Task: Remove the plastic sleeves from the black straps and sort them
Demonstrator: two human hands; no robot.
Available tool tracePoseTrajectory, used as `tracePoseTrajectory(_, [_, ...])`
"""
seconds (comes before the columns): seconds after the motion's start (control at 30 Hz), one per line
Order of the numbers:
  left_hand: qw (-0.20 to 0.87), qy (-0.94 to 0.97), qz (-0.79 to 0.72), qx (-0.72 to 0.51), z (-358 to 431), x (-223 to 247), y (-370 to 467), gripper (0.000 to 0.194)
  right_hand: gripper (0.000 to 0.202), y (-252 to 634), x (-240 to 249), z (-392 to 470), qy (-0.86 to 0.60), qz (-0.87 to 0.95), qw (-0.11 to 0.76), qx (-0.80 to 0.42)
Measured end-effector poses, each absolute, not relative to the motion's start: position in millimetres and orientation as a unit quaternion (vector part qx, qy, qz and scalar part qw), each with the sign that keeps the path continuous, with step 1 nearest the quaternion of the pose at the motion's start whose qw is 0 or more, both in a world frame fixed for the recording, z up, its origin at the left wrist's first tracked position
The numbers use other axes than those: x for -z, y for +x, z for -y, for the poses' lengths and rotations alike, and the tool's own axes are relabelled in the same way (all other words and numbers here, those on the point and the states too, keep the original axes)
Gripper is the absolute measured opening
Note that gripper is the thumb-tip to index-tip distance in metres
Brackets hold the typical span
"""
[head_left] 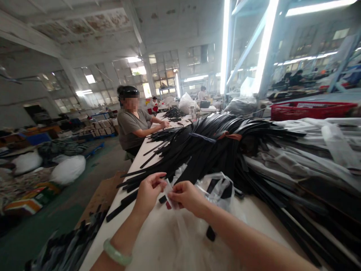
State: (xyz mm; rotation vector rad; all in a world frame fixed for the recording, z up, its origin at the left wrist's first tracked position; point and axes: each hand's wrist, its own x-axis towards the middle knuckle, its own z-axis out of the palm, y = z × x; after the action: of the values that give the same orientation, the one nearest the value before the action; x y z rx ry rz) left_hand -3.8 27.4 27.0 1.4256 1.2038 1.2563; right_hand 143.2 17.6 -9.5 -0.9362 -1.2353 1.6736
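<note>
Left hand: the left hand [148, 191] is raised over the near end of the table [255, 210], thumb and forefinger pinched on the left edge of a small clear plastic sleeve [169, 192]; a pale green bangle [116, 254] sits on that wrist.
Right hand: the right hand [186, 195] meets it from the other side, fingers closed on the right edge of the same sleeve.
Sleeve: held between both hands just above the table, upright, with something dark inside that is too small to make out.
Under the hands: a sheet of thin clear plastic [180, 237] spread on the table, and a crumpled plastic bag [218, 188] just beyond the right hand.
Straps: a big heap of long black straps [214, 146] fans across the table behind the hands, reaching to the far end.
Co-worker: a person in a grey shirt [130, 126] sits at the left side of the table further along, hands among more straps.
Background: a red crate [310, 110] at the far right.
</note>
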Motion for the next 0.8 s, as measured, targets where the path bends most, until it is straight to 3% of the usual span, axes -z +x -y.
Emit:
tracePoseTrajectory(0.07, [0.538, 0.500, -0.461, -0.498, -23.1, -22.9, -3.9, 0.058, 0.036, 138.6, 13.5, -17.1, -0.402, 0.523, 0.418, -0.625])
tracePoseTrajectory(0.17, [0.644, 0.429, -0.445, -0.451, -18.5, -17.4, -5.5, 0.058, 0.028, 138.6, 13.0, -16.0, -0.451, 0.621, 0.398, -0.502])
tracePoseTrajectory(0.4, [0.511, 0.441, -0.508, -0.535, -30.4, -12.0, -18.9, 0.060, 0.023, 193.4, 1.9, -42.7, -0.450, 0.849, 0.262, -0.094])
tracePoseTrajectory(0.5, [0.489, 0.474, -0.507, -0.529, -32.0, -8.6, -20.5, 0.053, 0.042, 207.1, 9.6, -54.5, -0.439, 0.874, 0.203, -0.046])
tracePoseTrajectory(0.57, [0.473, 0.498, -0.507, -0.520, -31.1, -6.5, -19.2, 0.046, 0.042, 208.4, 15.6, -58.2, -0.442, 0.874, 0.197, -0.040])
tracePoseTrajectory(0.7, [0.438, 0.554, -0.503, -0.498, -28.9, -5.7, -16.5, 0.036, 0.020, 208.5, 20.1, -62.4, -0.399, 0.882, 0.245, -0.054])
tracePoseTrajectory(0.8, [0.386, 0.596, -0.508, -0.488, -28.0, -7.9, -16.8, 0.025, 0.023, 209.1, 11.5, -58.0, -0.378, 0.867, 0.321, -0.052])
